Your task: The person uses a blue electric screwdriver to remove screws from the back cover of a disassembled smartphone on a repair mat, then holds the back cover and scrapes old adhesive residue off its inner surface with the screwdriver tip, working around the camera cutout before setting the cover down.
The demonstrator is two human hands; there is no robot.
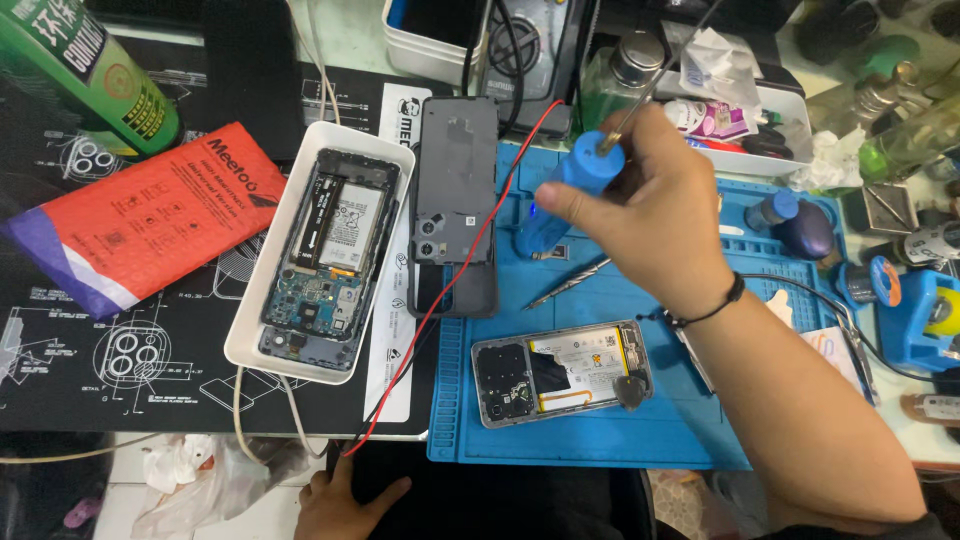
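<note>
One head view is showing the right hand (655,205) clamping around a blue cylindrical plastic tool (565,200) above the blue silicone work mat (600,440), while the left hand (345,500) is resting empty at the desk edge. A slip could be striking the opened silver-framed phone (562,372) lying below.

We see a white tray (262,300) holding an opened phone (330,258). Left of the tray lies a red packet (150,215); above that, a green spray can (85,70). Right of the tray lies a dark back cover (455,200).
</note>
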